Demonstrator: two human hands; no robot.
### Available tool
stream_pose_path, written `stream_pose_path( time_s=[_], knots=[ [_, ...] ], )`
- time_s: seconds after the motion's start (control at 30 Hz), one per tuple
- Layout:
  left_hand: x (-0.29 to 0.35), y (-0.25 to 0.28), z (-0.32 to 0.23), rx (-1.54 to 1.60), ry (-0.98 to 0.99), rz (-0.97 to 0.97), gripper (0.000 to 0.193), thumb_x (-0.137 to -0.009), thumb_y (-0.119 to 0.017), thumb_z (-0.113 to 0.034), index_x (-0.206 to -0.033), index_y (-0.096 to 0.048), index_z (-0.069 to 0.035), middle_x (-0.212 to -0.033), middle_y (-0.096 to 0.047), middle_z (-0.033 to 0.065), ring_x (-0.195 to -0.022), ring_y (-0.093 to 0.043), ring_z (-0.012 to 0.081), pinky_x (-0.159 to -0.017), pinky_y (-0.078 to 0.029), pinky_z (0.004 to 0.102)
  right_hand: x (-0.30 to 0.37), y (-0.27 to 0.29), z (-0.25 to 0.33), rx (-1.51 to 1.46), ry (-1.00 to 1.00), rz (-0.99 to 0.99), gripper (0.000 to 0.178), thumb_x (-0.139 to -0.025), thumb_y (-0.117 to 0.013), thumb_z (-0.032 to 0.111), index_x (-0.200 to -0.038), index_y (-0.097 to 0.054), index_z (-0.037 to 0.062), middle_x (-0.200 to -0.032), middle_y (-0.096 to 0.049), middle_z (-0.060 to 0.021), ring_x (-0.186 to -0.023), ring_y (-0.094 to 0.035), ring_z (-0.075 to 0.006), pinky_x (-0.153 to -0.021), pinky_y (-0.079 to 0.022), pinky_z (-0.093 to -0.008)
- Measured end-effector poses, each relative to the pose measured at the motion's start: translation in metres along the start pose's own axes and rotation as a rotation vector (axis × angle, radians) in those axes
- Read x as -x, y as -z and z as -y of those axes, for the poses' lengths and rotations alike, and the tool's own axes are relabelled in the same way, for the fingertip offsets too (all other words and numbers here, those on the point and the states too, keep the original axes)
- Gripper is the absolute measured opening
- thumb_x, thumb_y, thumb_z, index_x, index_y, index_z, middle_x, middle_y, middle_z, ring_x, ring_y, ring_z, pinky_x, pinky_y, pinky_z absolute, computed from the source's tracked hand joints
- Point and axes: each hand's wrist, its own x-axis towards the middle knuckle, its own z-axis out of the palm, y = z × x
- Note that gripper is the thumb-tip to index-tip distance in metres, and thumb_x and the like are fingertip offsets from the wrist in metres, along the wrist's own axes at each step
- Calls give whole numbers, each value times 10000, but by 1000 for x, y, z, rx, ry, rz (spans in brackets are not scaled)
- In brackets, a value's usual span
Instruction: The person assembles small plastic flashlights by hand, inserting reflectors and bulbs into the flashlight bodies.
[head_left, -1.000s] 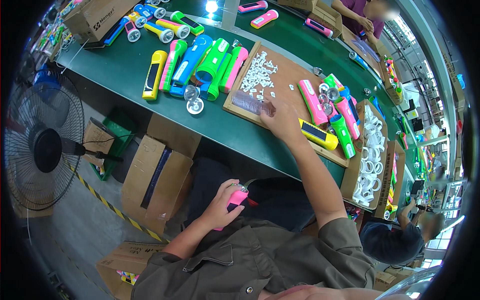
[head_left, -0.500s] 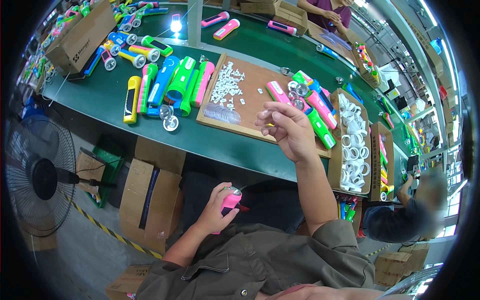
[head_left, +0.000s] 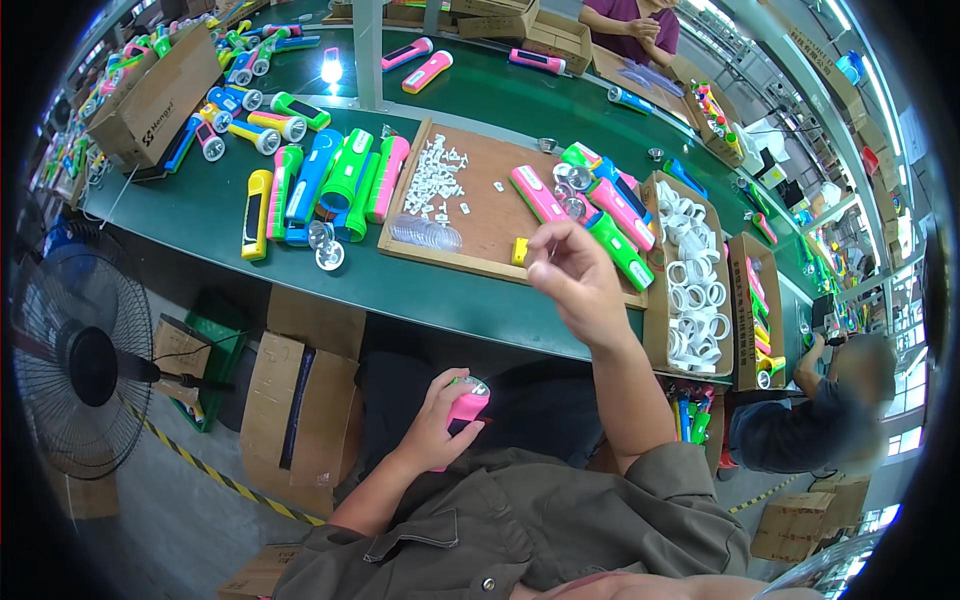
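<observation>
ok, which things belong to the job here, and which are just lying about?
Likely job:
pink flashlight, in left hand
clear discs, on wooden tray
small white parts, same tray
white rings, right of tray

Likely just lying about:
floor fan
green crate
floor carton

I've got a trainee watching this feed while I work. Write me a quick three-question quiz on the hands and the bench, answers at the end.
1. Which of the person's hands holds the pink flashlight above the lap?
2. True or false: the clear discs lie outside the wooden tray.
3. Fill the gap: the cardboard box just right of the tray is filled with ____.

Key:
1. The left hand.
2. False; they lie inside the tray, at its front left corner.
3. White rings.
</observation>
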Motion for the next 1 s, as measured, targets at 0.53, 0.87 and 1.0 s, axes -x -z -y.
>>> stream_pose_path(
  time_s=[0.53, 0.87, 1.0],
  knots=[
    [15, -9, 7, 22, 72, 137, 627, -778, -753, -88, -1322, -441, -106, -1396, -400, 222, -1275, -461, 394, -1046, -404, 443, 173, 6, -93, -110, -448, -281, 170, -990, -536, 60, -1067, -642, -48, -1029, -684, -133, -943, -661, -182, -746, -550, -287],
    [8, -8, -3, 16, 35, 129, 612, -786, -753, -99, -1316, -448, -101, -1394, -399, 225, -1273, -461, 400, -1046, -404, 444, 160, 1, -81, 35, -394, -140, 178, -1013, -491, 81, -1088, -595, -43, -992, -665, -126, -862, -638, -169, -770, -524, -300],
    [13, -8, 2, 34, 60, 111, 618, -784, -753, -95, -1320, -444, -93, -1391, -405, 232, -1279, -456, 402, -1049, -400, 446, 144, -4, -71, 69, -345, -67, 152, -1002, -494, 68, -1058, -600, -26, -959, -653, -92, -796, -590, -111, -734, -502, -258]
  ],
)
